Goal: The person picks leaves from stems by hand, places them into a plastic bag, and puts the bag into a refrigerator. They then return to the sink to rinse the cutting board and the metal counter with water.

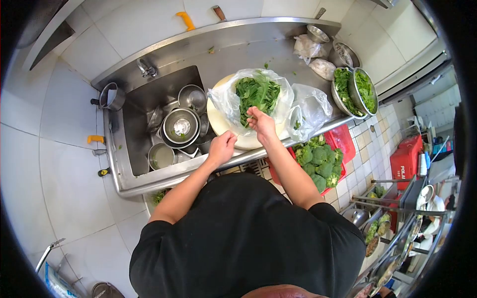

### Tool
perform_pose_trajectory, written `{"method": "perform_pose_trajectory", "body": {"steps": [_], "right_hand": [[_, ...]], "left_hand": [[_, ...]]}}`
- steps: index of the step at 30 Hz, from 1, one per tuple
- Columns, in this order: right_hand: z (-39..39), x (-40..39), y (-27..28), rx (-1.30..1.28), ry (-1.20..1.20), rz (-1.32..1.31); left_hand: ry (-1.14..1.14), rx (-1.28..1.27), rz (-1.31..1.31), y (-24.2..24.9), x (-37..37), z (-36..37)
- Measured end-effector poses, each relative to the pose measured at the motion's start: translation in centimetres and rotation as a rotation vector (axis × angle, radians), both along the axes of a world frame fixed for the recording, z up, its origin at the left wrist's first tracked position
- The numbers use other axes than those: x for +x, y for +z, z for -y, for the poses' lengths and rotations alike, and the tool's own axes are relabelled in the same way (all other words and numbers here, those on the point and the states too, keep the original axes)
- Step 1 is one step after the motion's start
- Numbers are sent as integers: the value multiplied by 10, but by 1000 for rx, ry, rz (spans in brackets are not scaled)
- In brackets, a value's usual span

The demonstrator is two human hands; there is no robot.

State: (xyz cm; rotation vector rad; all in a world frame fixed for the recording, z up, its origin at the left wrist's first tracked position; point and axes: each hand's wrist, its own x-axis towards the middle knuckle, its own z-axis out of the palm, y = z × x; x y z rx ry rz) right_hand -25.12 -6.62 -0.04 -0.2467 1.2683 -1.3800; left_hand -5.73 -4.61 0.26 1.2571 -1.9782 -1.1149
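A clear plastic bag (226,94) lies spread on a round, pale cutting board (214,119), with cut leafy greens (258,93) inside it. Over the near side of the greens is my right hand (262,124), its fingers curled together; what they pinch, if anything, is too small to tell. My left hand (222,147) is closed beside the board's near left edge, close to the rim of the bag, and whatever is in its fingers is hidden. A second clear bag (311,107) with a few bits of green rests against the right side of the board.
Left of the board, a sink (134,134) holds several metal bowls and pots (180,126). Metal colanders of chopped greens (365,92) stand at the counter's right end. Below the counter edge sits a red crate (343,141) of broccoli (320,161). Loaded shelves (392,238) stand behind right.
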Motion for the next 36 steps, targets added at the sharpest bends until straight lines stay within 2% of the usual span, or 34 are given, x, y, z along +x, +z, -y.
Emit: {"method": "perform_pose_trajectory", "body": {"steps": [8, 10, 12, 14, 16, 18, 19, 20, 22, 24, 26, 30, 32, 35, 36], "right_hand": [[34, -18, -2, 17, -9, -73], [43, -26, -2, 1, -8, -93], [52, -36, 8, 41, -27, -186], [55, -42, 22, 88, 80, -343], [57, -40, 42, 212, 278, -545], [61, -46, 38, 275, 432, -693], [60, -43, 44, 282, 467, -727], [58, -40, 51, 290, 506, -761], [52, -43, 48, 211, 544, -761], [42, -46, 59, 154, 611, -822], [32, -49, 76, 128, 622, -969], [21, -83, 106, 285, 628, -1243], [20, -121, 103, 398, 622, -1378], [15, -192, 74, 535, 631, -1804], [13, -204, 65, 525, 615, -1800]], "left_hand": [[84, 171, 14, -52, 122, -57], [129, 170, 139, -43, 159, -78], [315, 280, 101, -64, 204, -109], [599, 180, 27, -136, 268, -150], [903, 215, 15, -135, 306, -192], [1161, 112, 252, -136, 336, -233], [1263, 127, 286, -167, 363, -260], [1365, 146, 325, -195, 385, -292], [1458, 307, 635, -196, 384, -326], [1440, 462, 656, -186, 372, -340], [1411, 498, 662, -186, 367, -346], [1351, 584, 674, -195, 379, -349], [1247, 614, 718, -191, 384, -348], [1190, 685, 855, -203, 407, -347], [1183, 711, 911, -210, 413, -343]]}}
